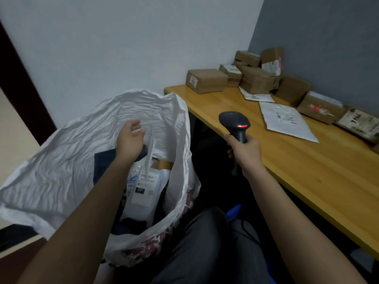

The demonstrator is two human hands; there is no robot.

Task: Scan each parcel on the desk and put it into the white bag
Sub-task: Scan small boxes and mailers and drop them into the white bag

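A large white bag [61, 156] stands open at my left. Inside it lie a white mailer with a label [141, 189], a dark blue parcel [103, 160] and a bit of brown box. My left hand [131, 138] hovers over the bag's mouth, fingers loosely apart, holding nothing. My right hand [246, 152] grips a black barcode scanner [235, 124] with a red light lit, near the desk's front edge. On the wooden desk [307, 167] lie a white mailer [287, 121], a second one [256, 96] and several brown cardboard parcels [207, 79].
The brown parcels pile against the grey wall [328, 37] at the desk's back right corner. A taped box [320, 108] and a labelled parcel [361, 124] sit at the right. My legs in dark trousers [205, 253] are below, with something blue [234, 212] under the desk.
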